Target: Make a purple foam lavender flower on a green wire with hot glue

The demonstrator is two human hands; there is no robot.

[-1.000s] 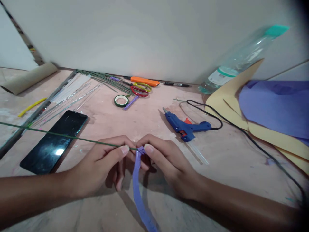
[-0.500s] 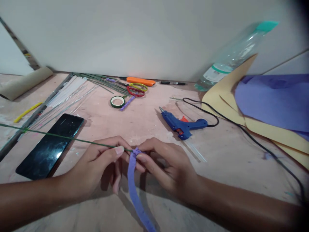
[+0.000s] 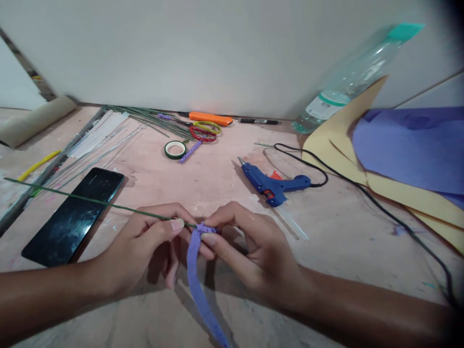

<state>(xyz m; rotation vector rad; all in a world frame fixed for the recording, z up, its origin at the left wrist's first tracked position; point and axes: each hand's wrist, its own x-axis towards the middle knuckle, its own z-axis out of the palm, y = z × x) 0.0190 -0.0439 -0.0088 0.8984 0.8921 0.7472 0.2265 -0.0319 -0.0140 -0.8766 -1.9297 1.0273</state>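
Observation:
My left hand pinches a thin green wire between thumb and finger near the wire's right end. The wire runs out to the left above the phone. My right hand grips the purple paper strip where it is wrapped around the wire's end, just right of my left fingertips. From that bunched wrap the strip's loose length hangs down toward the near edge of the view.
A black phone lies left. Beyond my hands are a blue glue gun with its black cord, green tape, scissors and an orange cutter. A bottle and purple paper are at the right.
The purple strip's hanging part has shifted slightly left, and more of the wrapped end shows at my right fingertips. The wire's far left tip has come into view. Both hands keep their hold.

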